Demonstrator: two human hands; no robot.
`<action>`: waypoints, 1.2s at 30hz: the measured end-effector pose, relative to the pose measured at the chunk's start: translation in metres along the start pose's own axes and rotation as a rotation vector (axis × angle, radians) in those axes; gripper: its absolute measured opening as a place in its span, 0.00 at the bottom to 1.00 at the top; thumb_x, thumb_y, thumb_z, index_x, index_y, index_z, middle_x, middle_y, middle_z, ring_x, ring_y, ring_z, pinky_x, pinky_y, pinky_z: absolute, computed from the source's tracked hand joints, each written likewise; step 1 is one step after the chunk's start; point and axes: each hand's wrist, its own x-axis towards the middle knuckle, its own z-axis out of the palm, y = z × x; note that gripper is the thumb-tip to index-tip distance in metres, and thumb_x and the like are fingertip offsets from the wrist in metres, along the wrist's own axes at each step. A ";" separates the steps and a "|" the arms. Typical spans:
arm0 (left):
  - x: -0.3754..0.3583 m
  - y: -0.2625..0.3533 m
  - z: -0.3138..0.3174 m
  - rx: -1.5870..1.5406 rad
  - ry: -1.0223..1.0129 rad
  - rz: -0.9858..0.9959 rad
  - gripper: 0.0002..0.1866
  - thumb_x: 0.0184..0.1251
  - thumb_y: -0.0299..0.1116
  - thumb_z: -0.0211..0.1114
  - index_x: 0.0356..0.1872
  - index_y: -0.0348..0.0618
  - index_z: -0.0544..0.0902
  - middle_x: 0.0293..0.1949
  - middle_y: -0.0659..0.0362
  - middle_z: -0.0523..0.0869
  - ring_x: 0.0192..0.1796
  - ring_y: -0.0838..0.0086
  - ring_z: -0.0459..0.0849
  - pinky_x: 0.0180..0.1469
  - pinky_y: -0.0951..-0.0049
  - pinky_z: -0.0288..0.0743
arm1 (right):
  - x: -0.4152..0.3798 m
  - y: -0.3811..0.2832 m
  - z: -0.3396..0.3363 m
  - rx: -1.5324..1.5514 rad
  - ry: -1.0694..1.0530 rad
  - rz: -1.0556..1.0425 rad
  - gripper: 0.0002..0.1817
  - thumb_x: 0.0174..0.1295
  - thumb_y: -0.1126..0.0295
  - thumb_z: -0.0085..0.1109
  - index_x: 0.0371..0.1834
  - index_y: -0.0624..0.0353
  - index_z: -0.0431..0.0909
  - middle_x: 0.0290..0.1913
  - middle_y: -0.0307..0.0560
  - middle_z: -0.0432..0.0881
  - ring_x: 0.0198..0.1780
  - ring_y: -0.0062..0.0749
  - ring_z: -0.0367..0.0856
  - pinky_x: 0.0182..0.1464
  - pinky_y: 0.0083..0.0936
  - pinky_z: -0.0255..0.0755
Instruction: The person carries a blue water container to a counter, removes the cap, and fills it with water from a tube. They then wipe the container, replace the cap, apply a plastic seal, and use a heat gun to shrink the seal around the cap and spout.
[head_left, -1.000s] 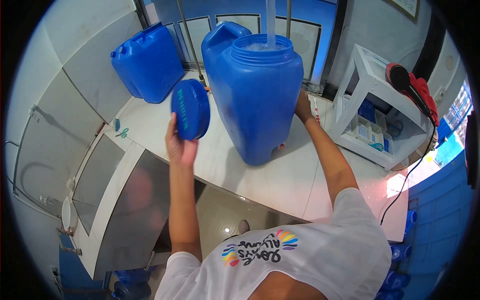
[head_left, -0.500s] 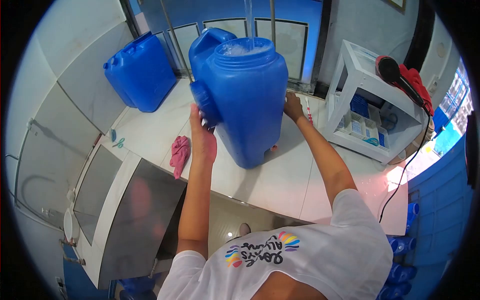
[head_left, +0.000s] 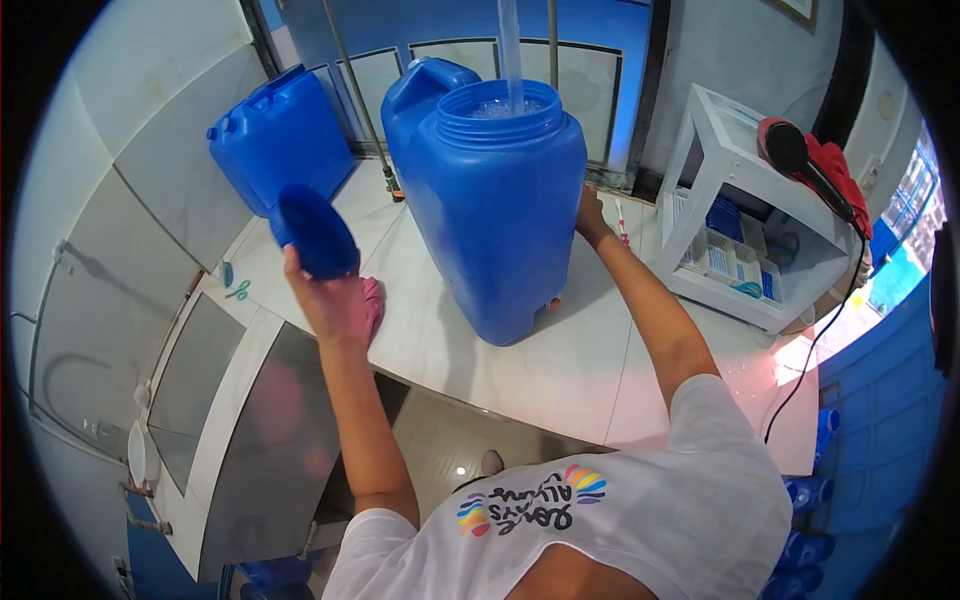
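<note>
A large blue jug (head_left: 495, 210) stands upright and uncapped on the tiled counter, with water pouring into its round mouth from above. To the left of it, my left hand (head_left: 328, 300) is closed on a round blue lid (head_left: 314, 232), held over the counter. My right hand (head_left: 592, 212) is against the right side of the jug; its fingers are partly hidden behind it. Just beside my left hand lies a pink cloth (head_left: 372, 305), partly covered by the hand.
Another blue jug (head_left: 275, 140) stands at the back left. Small scissors (head_left: 238, 291) lie on the left counter (head_left: 400, 330). On the right is a white shelf (head_left: 745, 170) with baskets, a black corded device (head_left: 800, 160) and a red cloth (head_left: 840, 175) on top.
My left hand has moved left with the blue lid, away from the jug's side. The lid is now turned more toward the camera. My right hand remains at the jug.
</note>
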 end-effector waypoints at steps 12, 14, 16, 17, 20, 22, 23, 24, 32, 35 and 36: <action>-0.016 0.045 -0.010 0.067 -0.005 0.001 0.30 0.64 0.55 0.56 0.61 0.48 0.67 0.58 0.61 0.74 0.59 0.72 0.71 0.61 0.67 0.64 | 0.028 0.012 0.033 0.300 -0.067 -0.006 0.24 0.59 0.55 0.53 0.57 0.53 0.69 0.52 0.45 0.73 0.53 0.48 0.69 0.50 0.52 0.66; -0.011 0.046 0.003 0.121 -0.098 0.031 0.29 0.63 0.54 0.58 0.59 0.47 0.69 0.58 0.60 0.75 0.59 0.69 0.73 0.62 0.64 0.66 | 0.026 0.005 0.023 0.252 -0.055 0.000 0.23 0.59 0.56 0.54 0.57 0.52 0.70 0.52 0.44 0.73 0.52 0.47 0.70 0.50 0.51 0.66; -0.003 0.043 0.017 0.167 -0.152 0.060 0.29 0.64 0.53 0.58 0.60 0.46 0.69 0.58 0.59 0.74 0.60 0.69 0.73 0.63 0.65 0.65 | 0.022 0.004 0.017 0.203 -0.042 0.009 0.23 0.58 0.57 0.54 0.56 0.52 0.71 0.52 0.44 0.73 0.52 0.47 0.70 0.50 0.51 0.66; 0.000 0.043 0.026 0.213 -0.205 0.091 0.29 0.64 0.52 0.57 0.60 0.45 0.68 0.59 0.59 0.74 0.61 0.70 0.72 0.64 0.66 0.63 | 0.020 0.004 0.014 0.100 -0.066 -0.021 0.22 0.58 0.58 0.54 0.54 0.52 0.72 0.52 0.44 0.73 0.52 0.46 0.70 0.50 0.51 0.67; 0.002 0.039 0.056 0.175 -0.251 0.036 0.33 0.62 0.51 0.60 0.63 0.44 0.64 0.60 0.60 0.70 0.63 0.73 0.68 0.66 0.70 0.57 | 0.002 -0.002 -0.002 0.000 -0.015 -0.017 0.20 0.56 0.60 0.55 0.52 0.52 0.74 0.51 0.43 0.74 0.53 0.46 0.71 0.49 0.51 0.67; 0.007 0.034 0.071 0.192 -0.284 0.019 0.34 0.62 0.51 0.61 0.63 0.44 0.63 0.61 0.60 0.69 0.63 0.74 0.67 0.67 0.70 0.56 | -0.011 -0.002 -0.008 0.002 0.063 0.016 0.20 0.54 0.61 0.55 0.51 0.53 0.74 0.51 0.43 0.75 0.53 0.45 0.71 0.49 0.52 0.67; 0.009 0.032 0.078 0.209 -0.309 0.005 0.35 0.61 0.51 0.62 0.63 0.44 0.62 0.62 0.60 0.68 0.64 0.74 0.66 0.67 0.69 0.55 | -0.014 0.002 -0.006 0.001 0.073 0.030 0.21 0.54 0.63 0.54 0.52 0.53 0.74 0.52 0.42 0.75 0.54 0.45 0.71 0.50 0.53 0.66; 0.010 0.030 0.086 0.210 -0.316 0.003 0.35 0.61 0.51 0.62 0.63 0.44 0.62 0.62 0.60 0.68 0.64 0.74 0.66 0.67 0.69 0.55 | -0.018 0.006 -0.004 0.000 0.083 0.044 0.21 0.53 0.64 0.54 0.53 0.53 0.74 0.52 0.41 0.75 0.55 0.45 0.71 0.51 0.54 0.65; 0.021 0.015 0.122 0.267 -0.395 -0.014 0.30 0.58 0.53 0.65 0.56 0.48 0.71 0.54 0.63 0.74 0.59 0.75 0.69 0.65 0.71 0.54 | -0.055 0.030 0.019 -0.038 0.105 0.173 0.31 0.52 0.66 0.50 0.65 0.51 0.63 0.61 0.43 0.70 0.55 0.47 0.70 0.53 0.50 0.66; 0.022 0.010 0.129 0.299 -0.386 0.011 0.28 0.62 0.51 0.61 0.57 0.47 0.70 0.53 0.61 0.77 0.55 0.75 0.75 0.60 0.70 0.64 | -0.062 0.035 0.026 -0.034 0.055 0.224 0.34 0.53 0.65 0.50 0.67 0.51 0.59 0.64 0.43 0.67 0.57 0.47 0.69 0.54 0.50 0.66; 0.023 0.009 0.131 0.299 -0.390 0.011 0.28 0.62 0.51 0.61 0.57 0.47 0.70 0.53 0.61 0.77 0.55 0.75 0.75 0.60 0.70 0.64 | -0.065 0.036 0.028 -0.026 0.036 0.248 0.34 0.53 0.65 0.49 0.68 0.52 0.58 0.64 0.44 0.67 0.57 0.47 0.69 0.55 0.50 0.66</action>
